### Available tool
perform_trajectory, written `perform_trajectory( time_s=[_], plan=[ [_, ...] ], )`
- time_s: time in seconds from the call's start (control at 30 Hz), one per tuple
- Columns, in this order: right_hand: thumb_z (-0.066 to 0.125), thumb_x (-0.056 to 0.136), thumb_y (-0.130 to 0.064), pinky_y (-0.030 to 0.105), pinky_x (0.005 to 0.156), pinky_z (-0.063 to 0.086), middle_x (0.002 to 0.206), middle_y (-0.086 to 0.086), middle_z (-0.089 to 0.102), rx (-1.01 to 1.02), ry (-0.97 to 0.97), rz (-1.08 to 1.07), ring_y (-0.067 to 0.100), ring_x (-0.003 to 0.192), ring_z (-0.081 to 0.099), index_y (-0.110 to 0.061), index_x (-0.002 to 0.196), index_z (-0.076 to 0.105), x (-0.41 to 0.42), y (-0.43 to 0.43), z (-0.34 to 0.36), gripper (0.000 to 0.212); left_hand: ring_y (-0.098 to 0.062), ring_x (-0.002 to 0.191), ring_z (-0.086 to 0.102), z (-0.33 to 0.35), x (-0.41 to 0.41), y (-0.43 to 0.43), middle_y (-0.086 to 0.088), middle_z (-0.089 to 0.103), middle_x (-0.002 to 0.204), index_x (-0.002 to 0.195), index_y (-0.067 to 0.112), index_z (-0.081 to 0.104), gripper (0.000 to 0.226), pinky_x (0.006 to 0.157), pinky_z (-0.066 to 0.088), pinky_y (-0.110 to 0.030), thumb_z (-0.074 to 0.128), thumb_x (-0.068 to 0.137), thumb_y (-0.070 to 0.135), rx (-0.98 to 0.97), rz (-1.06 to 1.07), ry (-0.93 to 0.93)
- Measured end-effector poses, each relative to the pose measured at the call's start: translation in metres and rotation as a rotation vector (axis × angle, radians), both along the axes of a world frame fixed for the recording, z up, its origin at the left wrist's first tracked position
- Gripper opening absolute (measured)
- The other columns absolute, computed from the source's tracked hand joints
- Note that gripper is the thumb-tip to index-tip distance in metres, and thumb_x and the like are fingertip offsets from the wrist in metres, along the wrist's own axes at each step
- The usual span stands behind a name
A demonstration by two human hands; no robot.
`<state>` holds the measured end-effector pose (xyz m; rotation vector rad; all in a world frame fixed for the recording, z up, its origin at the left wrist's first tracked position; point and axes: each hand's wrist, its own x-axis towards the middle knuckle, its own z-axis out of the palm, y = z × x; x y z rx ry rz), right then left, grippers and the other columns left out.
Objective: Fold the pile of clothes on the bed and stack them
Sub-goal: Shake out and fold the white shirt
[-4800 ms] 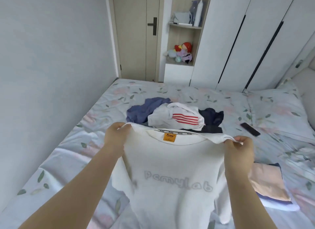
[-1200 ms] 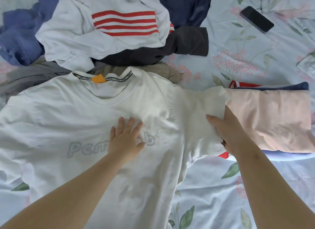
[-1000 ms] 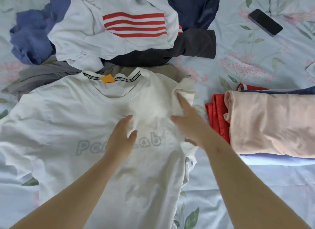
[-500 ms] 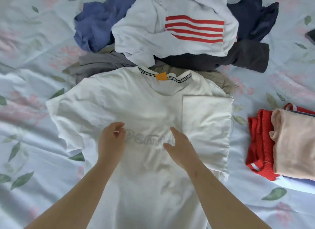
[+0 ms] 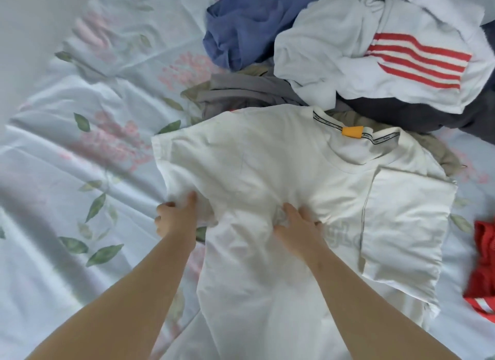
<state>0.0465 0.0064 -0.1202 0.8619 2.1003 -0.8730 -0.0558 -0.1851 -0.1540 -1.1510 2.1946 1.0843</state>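
A white T-shirt (image 5: 267,166) with an orange neck label lies face up on the floral bed sheet (image 5: 80,145). Its right sleeve is folded inward over the chest. My left hand (image 5: 175,217) grips the edge of the left sleeve, fingers curled under the fabric. My right hand (image 5: 297,224) presses flat on the shirt's chest over the grey lettering. Behind the shirt lies the unfolded pile: a white garment with red stripes (image 5: 388,51), a blue one (image 5: 246,24), grey (image 5: 241,94) and dark (image 5: 417,115) pieces.
A red folded garment (image 5: 482,265) shows at the right edge, part of the stack there. Bare sheet stretches to the left of the shirt.
My left hand slid from the chest to the left sleeve and took hold of it. My right hand moved to the middle of the chest. The view swung left, so the folded stack left the frame.
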Motion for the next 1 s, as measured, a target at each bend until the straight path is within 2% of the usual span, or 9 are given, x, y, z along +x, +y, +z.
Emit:
perform_trajectory(
  time_s=[0.1, 0.23, 0.33, 0.47, 0.57, 0.67, 0.8, 0.87, 1.0],
  plan=[
    [0.038, 0.093, -0.035, 0.043, 0.117, 0.008, 0.158, 0.000, 0.001, 0.010, -0.036, -0.026, 0.038, 0.142, 0.004, -0.037, 0.148, 0.014, -0.002, -0.003, -0.003, 0.060, -0.030, 0.095, 0.056, 0.003, -0.017, -0.004, -0.006, 0.060, 0.102, 0.106, 0.007, 0.053, 0.049, 0.073, 0.045, -0.036, 0.074, 0.075, 0.039, 0.116, -0.079, -0.018],
    [0.040, 0.092, -0.034, 0.044, 0.117, 0.006, 0.159, -0.002, -0.002, 0.025, -0.046, -0.078, 0.037, 0.144, -0.003, -0.039, 0.148, 0.012, -0.004, -0.008, -0.005, 0.063, -0.024, 0.089, 0.058, 0.009, -0.031, -0.015, -0.003, 0.062, 0.098, 0.106, 0.012, 0.056, 0.042, 0.073, 0.046, -0.033, 0.076, 0.073, 0.028, 0.214, -0.252, -0.133],
    [0.040, 0.092, -0.034, 0.044, 0.117, 0.008, 0.158, -0.002, 0.000, 0.036, -0.045, -0.101, 0.039, 0.143, -0.002, -0.039, 0.148, 0.013, -0.004, -0.009, -0.008, 0.062, -0.027, 0.100, 0.059, 0.011, -0.040, -0.034, -0.008, 0.064, 0.106, 0.117, 0.007, 0.058, 0.048, 0.086, 0.050, -0.037, 0.077, 0.075, 0.019, 0.457, -0.003, -0.042],
    [0.041, 0.092, -0.035, 0.043, 0.116, 0.009, 0.156, 0.001, 0.004, 0.062, -0.055, -0.112, 0.041, 0.141, 0.002, -0.038, 0.148, 0.014, -0.006, -0.011, -0.010, 0.062, -0.026, 0.097, 0.065, 0.014, -0.049, -0.056, -0.008, 0.068, 0.106, 0.113, 0.011, 0.060, 0.038, 0.073, 0.055, -0.037, 0.071, 0.081, 0.028, 0.731, 0.184, -0.099],
    [0.041, 0.092, -0.036, 0.043, 0.116, 0.011, 0.155, 0.003, 0.007, 0.079, -0.044, -0.112, 0.041, 0.139, 0.006, -0.036, 0.147, 0.015, -0.007, -0.013, -0.011, 0.061, -0.023, 0.090, 0.066, 0.019, -0.052, -0.053, -0.008, 0.069, 0.103, 0.113, 0.010, 0.059, 0.034, 0.071, 0.057, -0.034, 0.069, 0.084, 0.025, 0.671, -0.014, -0.171],
    [0.042, 0.092, -0.036, 0.043, 0.116, 0.011, 0.156, 0.003, 0.005, 0.068, -0.045, -0.102, 0.041, 0.140, 0.004, -0.036, 0.148, 0.014, -0.005, -0.012, -0.009, 0.062, -0.019, 0.087, 0.062, 0.023, -0.058, -0.044, -0.003, 0.065, 0.097, 0.118, 0.011, 0.057, 0.036, 0.080, 0.052, -0.031, 0.068, 0.086, 0.024, 0.583, -0.021, -0.082],
    [0.042, 0.092, -0.037, 0.043, 0.117, 0.010, 0.157, -0.002, 0.002, 0.032, -0.045, -0.102, 0.038, 0.143, -0.001, -0.039, 0.148, 0.012, -0.002, -0.007, -0.007, 0.064, -0.021, 0.084, 0.064, 0.034, -0.065, -0.042, -0.005, 0.066, 0.096, 0.107, 0.013, 0.060, 0.034, 0.071, 0.058, -0.032, 0.071, 0.082, 0.035, 0.712, 0.193, -0.192],
    [0.042, 0.091, -0.038, 0.042, 0.117, 0.009, 0.157, -0.005, 0.000, 0.012, -0.038, -0.105, 0.037, 0.143, -0.004, -0.041, 0.148, 0.011, 0.001, -0.006, -0.007, 0.065, -0.022, 0.082, 0.064, 0.037, -0.066, -0.044, -0.005, 0.067, 0.095, 0.104, 0.015, 0.061, 0.037, 0.064, 0.059, -0.032, 0.071, 0.080, 0.041, 0.694, 0.097, -0.295],
    [0.045, 0.091, -0.045, 0.042, 0.118, 0.007, 0.158, -0.004, 0.000, -0.005, -0.020, -0.068, 0.033, 0.145, -0.006, -0.039, 0.148, 0.012, 0.006, -0.003, -0.004, 0.066, -0.021, 0.078, 0.062, 0.042, -0.069, -0.038, -0.006, 0.065, 0.093, 0.120, 0.011, 0.057, 0.041, 0.057, 0.054, -0.031, 0.070, 0.083, 0.024, 0.565, -0.054, -0.297]
  ],
)
